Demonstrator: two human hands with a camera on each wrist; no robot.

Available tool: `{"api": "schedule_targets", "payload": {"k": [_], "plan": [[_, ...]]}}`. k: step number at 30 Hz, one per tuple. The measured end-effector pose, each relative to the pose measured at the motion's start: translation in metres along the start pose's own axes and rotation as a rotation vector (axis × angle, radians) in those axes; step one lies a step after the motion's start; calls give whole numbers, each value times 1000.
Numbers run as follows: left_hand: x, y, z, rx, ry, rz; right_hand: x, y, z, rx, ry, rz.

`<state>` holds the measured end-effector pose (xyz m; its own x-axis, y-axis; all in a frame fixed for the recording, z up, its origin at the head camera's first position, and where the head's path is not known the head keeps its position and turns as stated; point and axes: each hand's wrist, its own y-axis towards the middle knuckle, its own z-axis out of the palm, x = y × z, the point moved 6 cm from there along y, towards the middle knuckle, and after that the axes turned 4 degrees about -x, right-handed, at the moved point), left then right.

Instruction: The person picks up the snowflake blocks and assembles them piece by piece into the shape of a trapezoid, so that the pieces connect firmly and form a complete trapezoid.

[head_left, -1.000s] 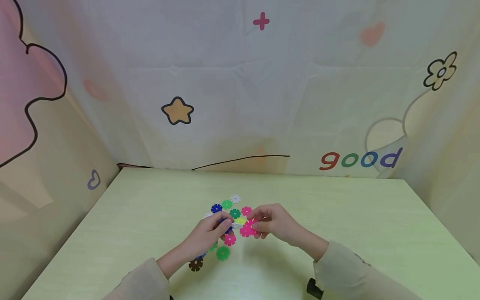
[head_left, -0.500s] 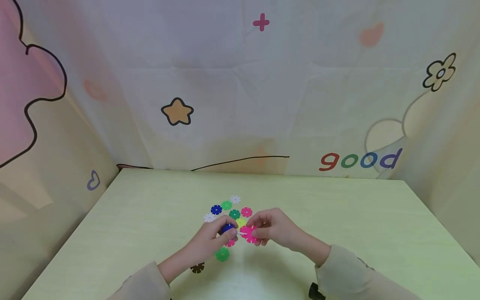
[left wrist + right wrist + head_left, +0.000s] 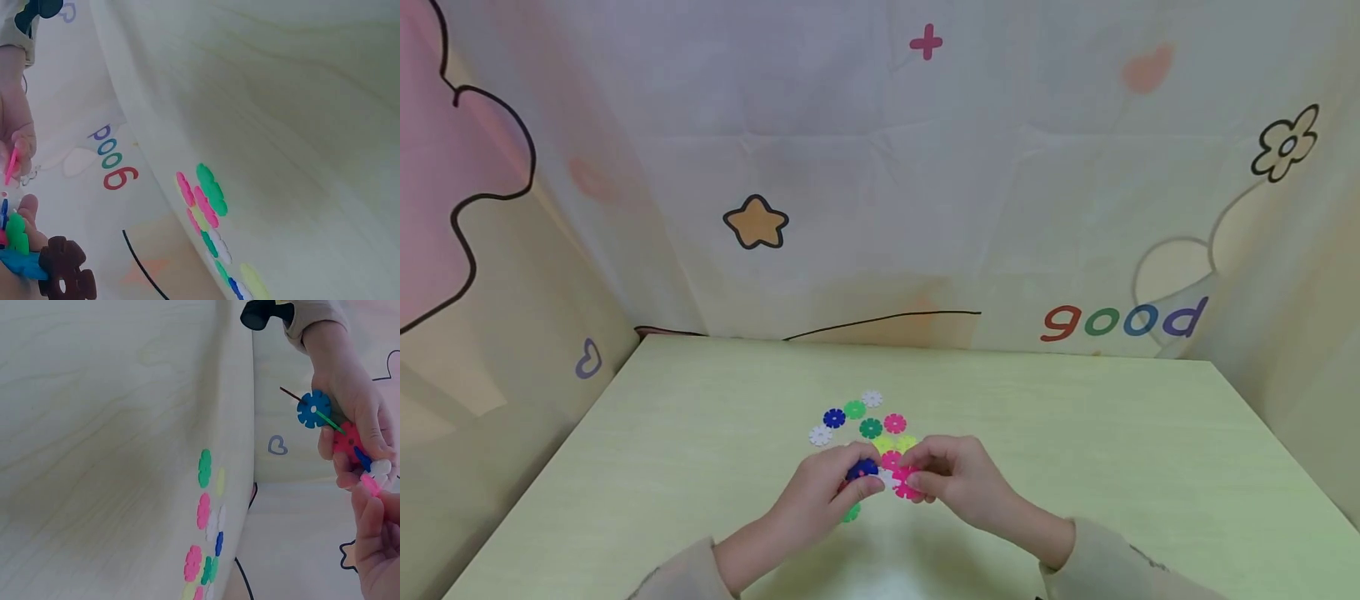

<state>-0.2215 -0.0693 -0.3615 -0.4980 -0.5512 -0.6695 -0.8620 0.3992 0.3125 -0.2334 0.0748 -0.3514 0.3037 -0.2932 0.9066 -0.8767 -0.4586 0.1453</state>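
My left hand (image 3: 820, 492) holds a chain of slotted plastic snowflake discs. In the right wrist view this chain shows a light blue disc (image 3: 306, 414), a green disc seen edge-on (image 3: 327, 421), a red disc (image 3: 345, 439) and a white disc (image 3: 381, 467). A brown disc (image 3: 60, 259) ends the chain in the left wrist view. The dark blue disc (image 3: 861, 469) sits between my left thumb and fingers. My right hand (image 3: 966, 483) pinches a pink disc (image 3: 905, 486) against the white disc's edge. Whether their slots interlock I cannot tell.
Several loose discs lie on the table (image 3: 1112, 450) beyond the hands, including a dark blue disc (image 3: 834, 418), a dark green disc (image 3: 870, 427) and a pink disc (image 3: 895, 423). A green disc (image 3: 851, 512) lies near my left hand. A printed cloth backdrop (image 3: 865, 208) encloses the table.
Both hands have shifted slightly nearer and to the right. The white disc, apart from the pink disc a second ago, now meets it. The chain has turned in my left hand.
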Motion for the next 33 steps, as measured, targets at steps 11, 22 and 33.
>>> {"api": "schedule_targets", "payload": {"k": [11, 22, 33], "plan": [[-6, -4, -2, 28, 47, 115, 21, -2, 2, -60, -136, -331], [4, -2, -3, 27, 4, 59, 27, 2, 5, -58, -288, -521], [32, 0, -21, 36, 20, -111, -17, 32, -13, 23, -331, -133]]}}
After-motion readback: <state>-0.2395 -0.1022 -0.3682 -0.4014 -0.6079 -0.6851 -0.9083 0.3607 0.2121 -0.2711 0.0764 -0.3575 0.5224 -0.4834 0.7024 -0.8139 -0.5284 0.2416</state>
